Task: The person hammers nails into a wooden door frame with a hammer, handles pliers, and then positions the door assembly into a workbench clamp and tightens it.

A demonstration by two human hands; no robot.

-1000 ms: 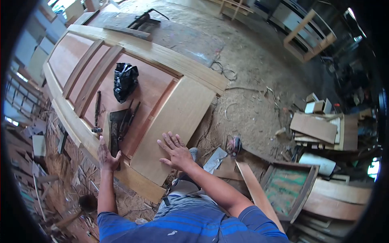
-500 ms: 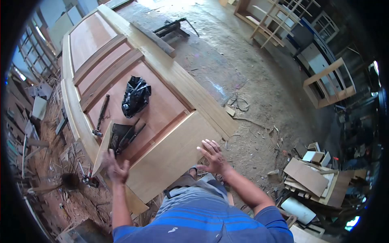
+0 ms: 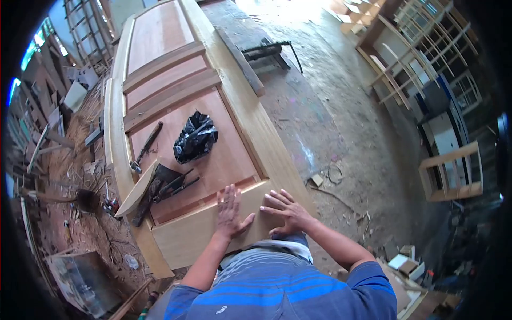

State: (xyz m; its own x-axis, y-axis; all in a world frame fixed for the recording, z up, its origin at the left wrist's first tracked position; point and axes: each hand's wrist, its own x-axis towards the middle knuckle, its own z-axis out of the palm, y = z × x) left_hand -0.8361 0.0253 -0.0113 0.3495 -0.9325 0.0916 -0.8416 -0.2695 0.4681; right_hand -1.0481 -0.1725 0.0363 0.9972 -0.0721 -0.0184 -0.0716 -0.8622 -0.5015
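Both my hands rest on a pale wooden board at the near end of a large panelled wooden door. My left hand lies flat with its fingers stretched forward and holds nothing. Beside it, toward the board's right end, my right hand is spread open on the wood. On the reddish inset panel lie a black plastic bag, a hammer and a dark bundle of tools. A thin, pointed strip of wood leans along the left side of that bundle.
A narrow wooden bar lies along the door's right edge, near a dark metal stand. Unfinished wooden frames stand at the right. Scraps and shavings cover the floor on the left, and more offcuts are piled lower right.
My left hand has moved right, from the thin wood strip onto the board near my right hand. My view has shifted, and my body is closer to the board.
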